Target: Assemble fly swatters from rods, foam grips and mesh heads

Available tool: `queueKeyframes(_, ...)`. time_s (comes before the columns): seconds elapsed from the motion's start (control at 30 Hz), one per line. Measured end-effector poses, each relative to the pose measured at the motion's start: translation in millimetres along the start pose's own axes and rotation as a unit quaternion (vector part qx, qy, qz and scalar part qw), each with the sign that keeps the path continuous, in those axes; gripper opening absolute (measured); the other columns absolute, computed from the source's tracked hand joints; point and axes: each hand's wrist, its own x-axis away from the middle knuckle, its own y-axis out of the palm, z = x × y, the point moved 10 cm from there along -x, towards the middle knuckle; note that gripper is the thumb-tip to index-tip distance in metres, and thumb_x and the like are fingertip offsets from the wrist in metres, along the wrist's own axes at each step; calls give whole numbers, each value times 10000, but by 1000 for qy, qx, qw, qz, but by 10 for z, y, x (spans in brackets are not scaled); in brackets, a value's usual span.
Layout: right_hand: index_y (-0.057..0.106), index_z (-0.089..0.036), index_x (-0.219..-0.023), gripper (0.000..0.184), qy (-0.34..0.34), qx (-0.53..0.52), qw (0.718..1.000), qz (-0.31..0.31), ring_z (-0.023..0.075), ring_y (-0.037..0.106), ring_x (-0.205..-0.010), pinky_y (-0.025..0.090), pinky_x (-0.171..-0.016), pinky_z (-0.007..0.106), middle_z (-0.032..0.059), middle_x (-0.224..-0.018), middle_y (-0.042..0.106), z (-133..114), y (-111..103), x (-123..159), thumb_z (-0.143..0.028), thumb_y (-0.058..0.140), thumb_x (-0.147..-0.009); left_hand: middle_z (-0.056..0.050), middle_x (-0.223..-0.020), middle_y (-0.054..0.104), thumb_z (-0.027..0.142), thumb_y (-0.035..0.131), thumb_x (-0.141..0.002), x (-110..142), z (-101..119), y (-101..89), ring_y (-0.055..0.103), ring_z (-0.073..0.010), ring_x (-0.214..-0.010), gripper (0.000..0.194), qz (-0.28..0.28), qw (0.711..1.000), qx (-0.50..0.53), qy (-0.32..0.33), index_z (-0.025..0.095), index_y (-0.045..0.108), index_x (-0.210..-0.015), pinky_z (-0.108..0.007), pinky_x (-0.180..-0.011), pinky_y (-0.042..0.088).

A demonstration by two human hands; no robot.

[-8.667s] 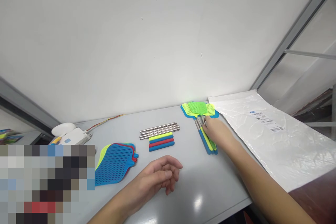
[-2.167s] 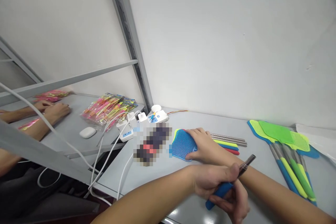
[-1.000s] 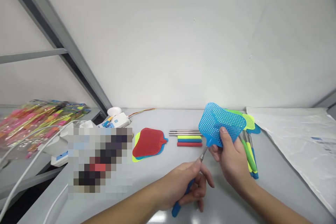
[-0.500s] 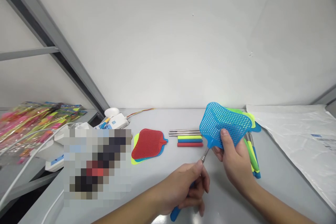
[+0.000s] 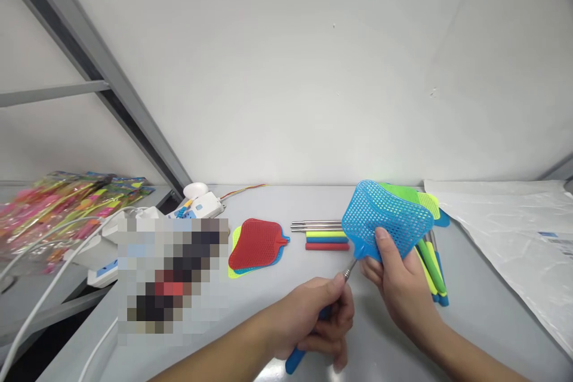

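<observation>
Head view: left grip (image 5: 320, 316) clenched round blue handle (image 5: 294, 361) of metal rod (image 5: 348, 273); right grip (image 5: 398, 271) pinching blue mesh paddle (image 5: 385, 212) above surface (image 5: 378, 334), its neck (image 5: 364, 250) meeting rod's tip; clear packets (image 5: 67, 215), far left, hold pink and yellow items (image 5: 47, 202); white plastic packaging (image 5: 496, 221), right, cannot tell if filled

The grey table (image 5: 313, 203) carries stacked mesh heads (image 5: 257, 245), rods (image 5: 316, 222) and grips (image 5: 326, 246).

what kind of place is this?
Likely a light workshop or packing bench: stacked mesh heads, metal rods and colored grips lie grouped by type on a gray table, with clear-bagged goods off to the left.
</observation>
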Motion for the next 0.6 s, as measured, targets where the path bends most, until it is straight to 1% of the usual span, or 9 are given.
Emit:
queueKeyframes(0.07,317,-231,-724,410,10,1,1000,-9,50,238,-461,245,-396,166,-96,-602,255,30,28,14,-467,619,-872,130,-433,302,648,391,-914,18,-7,33,186,-30,-273,509,-25,999,21,-13,188,437,-699,-284,-545,449)
queueKeyframes(0.13,308,-232,-718,421,13,4,1000,-8,50,240,-457,236,-393,166,-97,-593,258,49,41,25,-473,617,-871,129,-438,296,641,383,-920,38,-21,39,177,-31,-272,500,-33,999,35,-26,193,422,-701,-269,-525,436)
queueKeyframes(0.33,289,-231,-692,434,16,-4,1000,-7,49,207,-436,214,-388,177,-106,-564,222,92,56,37,-464,601,-884,117,-479,306,624,332,-947,96,-48,34,155,-39,-290,466,-4,997,30,-68,212,384,-736,-205,-413,351)
queueKeyframes(0.43,281,-233,-680,437,9,-13,1000,-14,51,190,-421,206,-384,182,-113,-537,191,74,64,32,-448,595,-893,117,-488,283,629,348,-941,95,24,44,154,-39,-307,468,4,999,-19,-42,210,385,-734,-187,-385,331)
queueKeyframes(0.53,289,-233,-686,431,10,-26,1000,-15,50,191,-417,190,-381,181,-113,-539,203,47,60,33,-439,609,-888,116,-496,269,630,384,-929,60,87,4,180,-37,-322,479,27,997,-71,-1,200,398,-719,-189,-391,364)
queueKeyframes(0.6,312,-227,-679,428,26,-10,998,-52,53,224,-426,202,-390,187,-104,-535,255,59,135,55,-460,604,-887,115,-497,277,605,378,-942,31,113,-22,197,-38,-315,464,37,996,-74,23,196,410,-726,-201,-405,396)
